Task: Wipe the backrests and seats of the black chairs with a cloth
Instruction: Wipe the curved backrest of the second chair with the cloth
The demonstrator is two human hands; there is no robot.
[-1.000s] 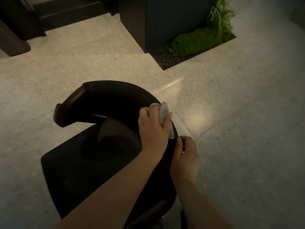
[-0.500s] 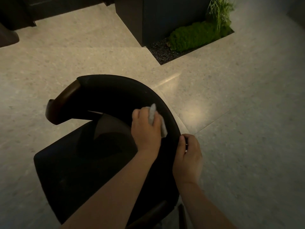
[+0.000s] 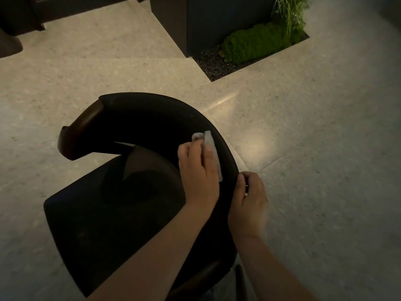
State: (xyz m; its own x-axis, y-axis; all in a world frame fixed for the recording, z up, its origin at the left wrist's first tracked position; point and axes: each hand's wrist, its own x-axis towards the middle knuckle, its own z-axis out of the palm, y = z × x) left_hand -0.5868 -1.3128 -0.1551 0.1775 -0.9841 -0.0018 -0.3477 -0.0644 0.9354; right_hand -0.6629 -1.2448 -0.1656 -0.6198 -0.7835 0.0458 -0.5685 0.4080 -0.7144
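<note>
A black chair (image 3: 141, 118) with a curved backrest and brown wooden arm ends stands below me; its dark seat (image 3: 104, 213) lies at lower left. My left hand (image 3: 197, 174) holds a folded white cloth (image 3: 211, 148) and presses it against the inner face of the backrest on its right side. My right hand (image 3: 249, 205) grips the backrest's outer edge just right of the cloth, thumb on the rim. Both forearms reach in from the bottom of the view.
Speckled light floor (image 3: 314, 170) surrounds the chair. A sunken planter with green moss (image 3: 253, 43) and black gravel lies at upper right beside a dark pillar (image 3: 206, 20). Dark furniture (image 3: 10, 43) sits at the upper left.
My left hand has slid the cloth down and inward along the inner face of the backrest. My right hand has kept its grip on the outer edge.
</note>
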